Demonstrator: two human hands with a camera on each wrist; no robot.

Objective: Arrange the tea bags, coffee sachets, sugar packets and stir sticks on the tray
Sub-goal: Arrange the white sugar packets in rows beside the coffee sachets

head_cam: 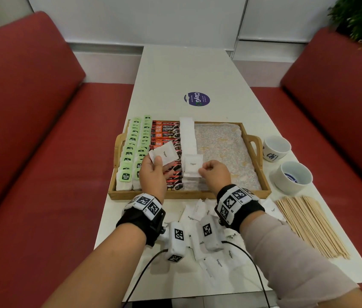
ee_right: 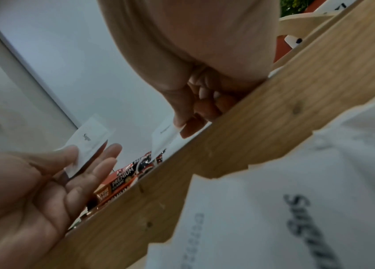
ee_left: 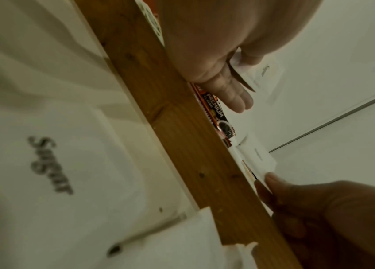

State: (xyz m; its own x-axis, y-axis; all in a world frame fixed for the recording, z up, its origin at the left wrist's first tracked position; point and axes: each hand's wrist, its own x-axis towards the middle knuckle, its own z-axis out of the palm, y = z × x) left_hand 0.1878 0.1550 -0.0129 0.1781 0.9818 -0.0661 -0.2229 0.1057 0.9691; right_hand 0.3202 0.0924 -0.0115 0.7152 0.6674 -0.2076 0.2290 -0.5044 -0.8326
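**Two sugar packets held over the tray**

The left hand [head_cam: 153, 174] holds one sugar packet [head_cam: 163, 154] above the coffee sachets [head_cam: 164, 138], thumb pressed on its near corner and fingers spread flat beneath it. This packet is tilted, its long axis running toward the tray's far right corner, printed side up.

The right hand [head_cam: 216, 174] has its fingers curled, and thumb and forefinger pinch the near right corner of a second sugar packet [head_cam: 193, 165]. That packet lies at the near end of the sugar column [head_cam: 187, 134], its long axis running from the tray's near edge to its far edge, printed side up.

The wooden tray [head_cam: 189, 193] sits across the tabletop [head_cam: 186, 70] with its long side along the near edge. Tea bags [head_cam: 131, 150] fill two columns by the tray's left edge, coffee sachets lie crosswise next to them, then the sugar column. The tray's right half shows only a patterned liner [head_cam: 222, 147].

Loose sugar packets [head_cam: 217, 263] lie scattered on the tabletop between the tray and the near edge. Stir sticks [head_cam: 308, 223] lie bundled by the right edge, pointing toward the near right corner. Two white cups [head_cam: 286, 161] stand just right of the tray.
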